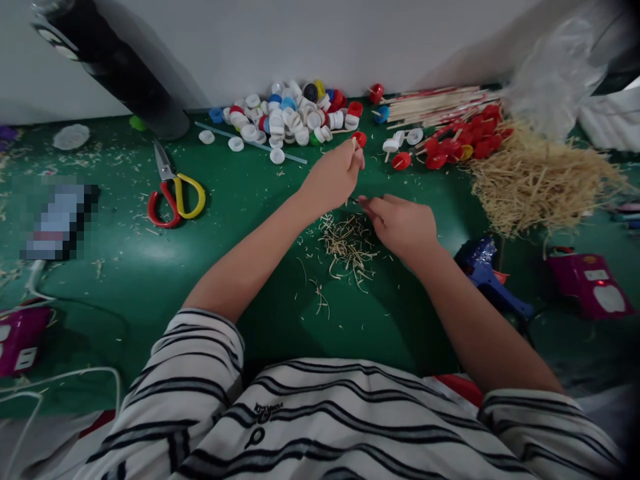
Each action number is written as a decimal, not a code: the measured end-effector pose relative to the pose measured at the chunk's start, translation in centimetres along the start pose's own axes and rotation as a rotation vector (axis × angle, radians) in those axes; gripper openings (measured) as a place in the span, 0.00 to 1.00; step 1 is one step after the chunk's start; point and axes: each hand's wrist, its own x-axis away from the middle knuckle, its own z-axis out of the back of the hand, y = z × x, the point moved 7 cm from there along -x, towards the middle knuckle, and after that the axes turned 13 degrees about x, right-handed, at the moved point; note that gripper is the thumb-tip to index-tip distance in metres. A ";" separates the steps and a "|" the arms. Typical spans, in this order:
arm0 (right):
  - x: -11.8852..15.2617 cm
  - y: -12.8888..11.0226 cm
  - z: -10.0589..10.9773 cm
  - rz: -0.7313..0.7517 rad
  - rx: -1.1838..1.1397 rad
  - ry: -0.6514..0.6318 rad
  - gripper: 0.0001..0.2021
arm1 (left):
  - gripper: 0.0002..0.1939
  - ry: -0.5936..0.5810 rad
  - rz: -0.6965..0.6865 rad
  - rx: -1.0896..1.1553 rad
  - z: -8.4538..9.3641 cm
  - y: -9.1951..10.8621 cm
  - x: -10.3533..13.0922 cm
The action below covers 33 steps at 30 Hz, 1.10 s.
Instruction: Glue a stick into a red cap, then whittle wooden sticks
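Note:
My left hand (334, 172) is closed around a thin wooden stick. A red bottle cap (359, 139) shows at the stick's upper end, just above the fingers. To its right, my right hand (404, 225) is closed too, thumb and fingers pinching a thin dark object (353, 199) near the underside of my left hand. Too little of that object shows to name it. Below both hands lies a small heap of straw clippings (349, 243) on the green table (250, 247).
Mixed bottle caps (295, 120) are piled at the back. Bundled sticks (430, 108), red caps on sticks (450, 147) and a straw heap (545, 177) lie right. A blue glue gun (493, 280) sits near my right forearm; scissors (175, 190) and a phone (60, 220) lie left.

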 end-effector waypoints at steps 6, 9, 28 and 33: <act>-0.6 -1.5 -1.3 0.012 0.025 0.035 0.23 | 0.16 0.006 0.000 -0.070 0.0 0.1 -0.2; -0.4 -1.5 -1.4 0.025 0.026 0.016 0.22 | 0.17 0.012 0.008 -0.095 0.1 0.1 -0.2; 0.1 -0.7 -0.7 0.068 0.011 0.118 0.20 | 0.27 -0.216 0.101 0.142 -0.8 -0.2 0.1; 0.0 -1.0 -1.2 0.093 0.006 0.114 0.21 | 0.27 -0.194 0.113 0.180 -0.4 -1.0 -0.2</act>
